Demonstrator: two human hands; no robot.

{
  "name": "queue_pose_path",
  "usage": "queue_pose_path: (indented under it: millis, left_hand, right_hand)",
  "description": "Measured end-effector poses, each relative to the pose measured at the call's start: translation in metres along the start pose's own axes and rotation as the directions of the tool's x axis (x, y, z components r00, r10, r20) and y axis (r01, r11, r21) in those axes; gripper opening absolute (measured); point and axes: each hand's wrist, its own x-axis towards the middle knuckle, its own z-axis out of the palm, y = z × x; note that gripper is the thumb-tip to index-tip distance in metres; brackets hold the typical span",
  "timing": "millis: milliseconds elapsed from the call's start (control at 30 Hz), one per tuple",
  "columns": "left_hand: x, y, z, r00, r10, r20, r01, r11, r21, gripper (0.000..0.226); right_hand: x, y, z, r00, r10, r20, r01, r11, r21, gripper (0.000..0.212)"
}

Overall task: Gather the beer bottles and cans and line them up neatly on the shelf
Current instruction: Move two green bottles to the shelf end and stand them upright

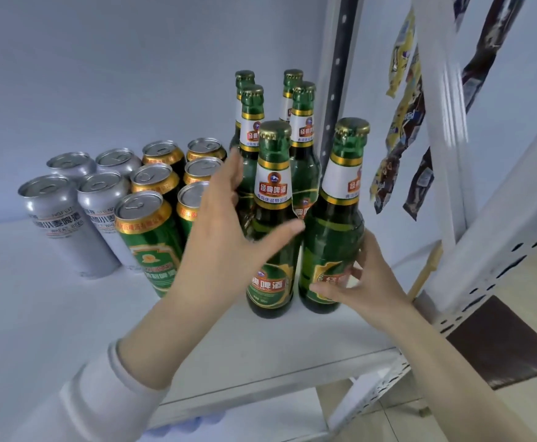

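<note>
The front-right bottle [334,224] stands upright at the shelf's [69,314] right end, with the right hand [359,282] holding its lower body in a curled grip. The left hand [228,231], its grip apart, seems to touch the neighbouring bottle [272,193]. The green cans [152,250] and silver cans [66,218] already stand in rows, so probably only straightening remains.

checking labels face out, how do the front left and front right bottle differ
The front left bottle shows its labels to the camera; the front right bottle has them turned rightward. The right hand grips the front right bottle low; the open left hand reaches across the front left bottle. Both stand upright, green glass, gold caps.
</note>
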Motion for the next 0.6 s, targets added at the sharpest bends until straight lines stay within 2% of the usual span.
queue_pose_path:
  millis: [67, 133, 200, 400, 600]
  left_hand:
    - [0.017, 0.012, -0.014, 0.998, 0.029, 0.059, -0.028, 0.999, -0.026, 0.079]
    - [0.033, 0.017, -0.024, 0.979, 0.032, 0.200, -0.032, 0.999, -0.001, 0.050]
    - [0.043, 0.019, -0.029, 0.968, 0.024, 0.249, -0.040, 0.997, 0.061, 0.030]
    - [0.053, 0.017, -0.024, 0.993, 0.033, 0.117, -0.048, 0.991, 0.127, 0.029]
    - [0.064, 0.012, -0.015, 1.000, 0.027, -0.001, -0.027, 0.992, 0.124, 0.035]
  right_hand:
    - [-0.008, 0.013, 0.002, 0.999, -0.001, -0.046, 0.002, 1.000, 0.010, 0.091]
    - [-0.013, 0.022, 0.004, 0.995, 0.006, -0.100, -0.003, 1.000, 0.021, 0.081]
    - [-0.012, 0.025, 0.007, 0.991, 0.022, -0.130, -0.017, 0.999, 0.040, 0.070]
    - [0.004, 0.026, 0.018, 0.974, -0.018, -0.224, 0.043, 0.994, 0.105, 0.067]
    - [0.025, 0.026, 0.027, 0.958, -0.084, -0.275, 0.088, 0.996, 0.001, 0.070]
